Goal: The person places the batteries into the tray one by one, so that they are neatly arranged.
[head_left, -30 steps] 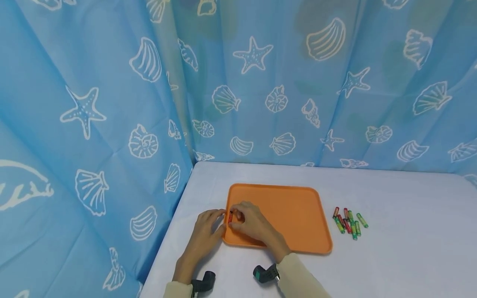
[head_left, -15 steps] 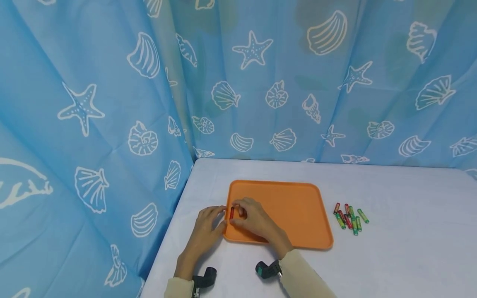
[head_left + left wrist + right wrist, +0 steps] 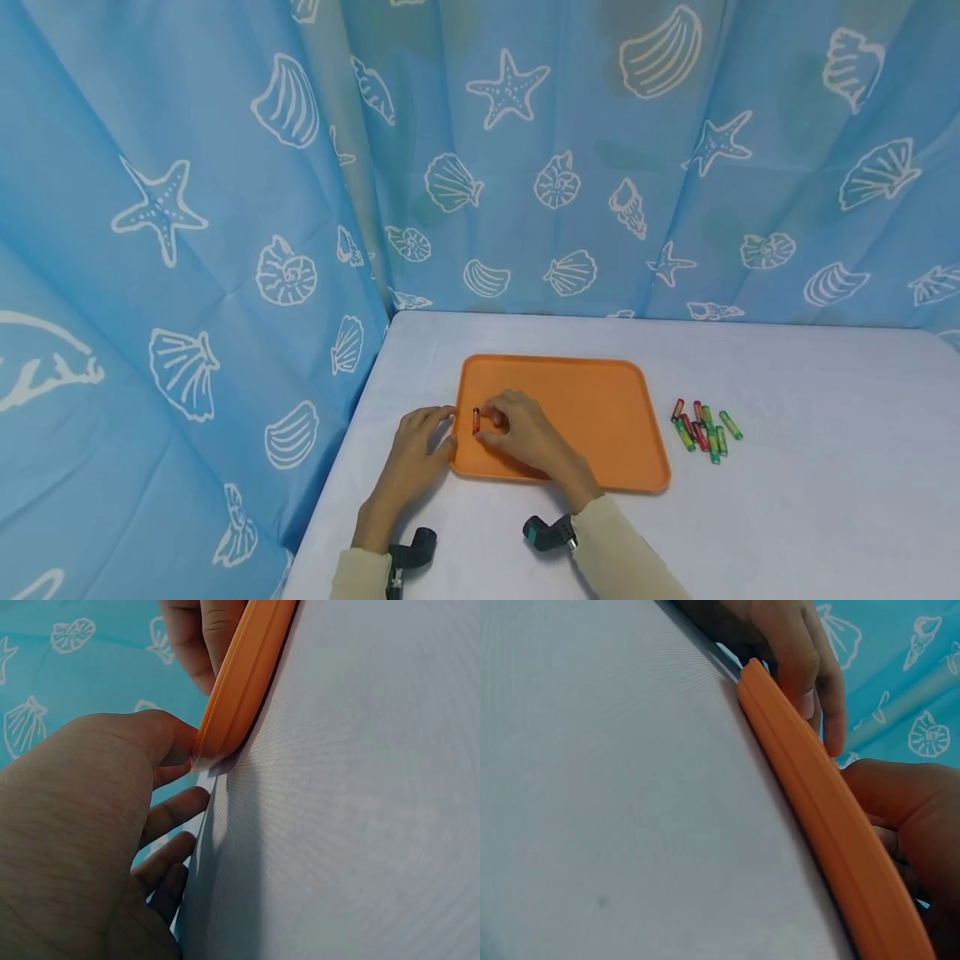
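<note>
A small red battery (image 3: 476, 421) stands lengthwise near the left side of the orange tray (image 3: 585, 408). My right hand (image 3: 525, 429) reaches in over the tray and pinches the battery by its two ends, between thumb and forefinger. Just outside the tray's left rim is my left hand (image 3: 420, 450), its fingers relaxed and apart. In the left wrist view, the left thumb (image 3: 169, 739) is right at the tray's rim (image 3: 247, 682). The tray's side (image 3: 817, 810) hides the battery in the right wrist view.
Several red and green batteries (image 3: 708, 433) lie in a loose pile on the white tablecloth (image 3: 810, 483), right of the tray. A blue curtain with shell prints (image 3: 555, 275) hangs behind the table and along its left side.
The right hand and the red battery have shifted a little to the right, away from the tray's left rim. The left hand stays at that rim. The head view has tilted slightly.
</note>
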A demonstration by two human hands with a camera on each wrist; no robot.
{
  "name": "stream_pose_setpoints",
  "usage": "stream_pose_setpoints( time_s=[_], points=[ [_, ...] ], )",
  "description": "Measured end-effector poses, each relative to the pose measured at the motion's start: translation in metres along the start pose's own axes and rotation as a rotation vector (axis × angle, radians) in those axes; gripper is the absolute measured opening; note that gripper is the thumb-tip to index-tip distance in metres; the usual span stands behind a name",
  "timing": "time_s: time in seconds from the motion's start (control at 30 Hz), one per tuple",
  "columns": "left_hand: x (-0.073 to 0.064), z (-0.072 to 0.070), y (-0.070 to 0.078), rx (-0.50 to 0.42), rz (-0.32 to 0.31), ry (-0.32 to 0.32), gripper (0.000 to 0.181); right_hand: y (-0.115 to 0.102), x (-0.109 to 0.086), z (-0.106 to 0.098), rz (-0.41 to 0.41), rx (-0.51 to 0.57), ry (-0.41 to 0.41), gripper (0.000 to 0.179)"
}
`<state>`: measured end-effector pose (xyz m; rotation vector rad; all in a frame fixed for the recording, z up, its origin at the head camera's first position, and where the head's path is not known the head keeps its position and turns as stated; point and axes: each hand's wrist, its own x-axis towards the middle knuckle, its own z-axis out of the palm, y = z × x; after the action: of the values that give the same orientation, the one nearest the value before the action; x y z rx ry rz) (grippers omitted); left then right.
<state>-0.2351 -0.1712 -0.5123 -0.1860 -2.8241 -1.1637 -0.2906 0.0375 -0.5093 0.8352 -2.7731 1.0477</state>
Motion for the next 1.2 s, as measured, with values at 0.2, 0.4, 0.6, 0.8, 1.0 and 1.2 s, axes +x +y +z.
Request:
stream_pose_setpoints(
  time_s=[0.2,0.4,0.6,0.8,1.0,1.2],
  points=[
    [0.000,0.000,0.000,0.009,-0.020,0.000,0.045,-0.002,-0.001,0.000,0.005,0.010,-0.001,0.024],
    [0.002,0.005,0.003,0.013,-0.038,0.001,0.045,-0.002,-0.008,-0.015,-0.009,0.015,-0.003,0.025],
    [0.001,0.002,0.003,0.011,-0.053,-0.003,0.047,-0.004,-0.015,-0.040,-0.039,0.027,0.029,0.025],
    [0.001,0.000,0.003,0.006,-0.054,-0.014,0.047,0.002,-0.029,-0.071,0.004,0.034,0.084,0.027],
    [0.003,0.001,0.002,0.003,-0.029,-0.017,0.047,0.012,-0.046,-0.100,0.050,-0.008,0.127,0.028],
    [0.002,0.000,0.003,0.008,-0.036,-0.017,0.046,0.027,-0.061,-0.125,0.042,-0.080,0.176,0.030]
  ],
)
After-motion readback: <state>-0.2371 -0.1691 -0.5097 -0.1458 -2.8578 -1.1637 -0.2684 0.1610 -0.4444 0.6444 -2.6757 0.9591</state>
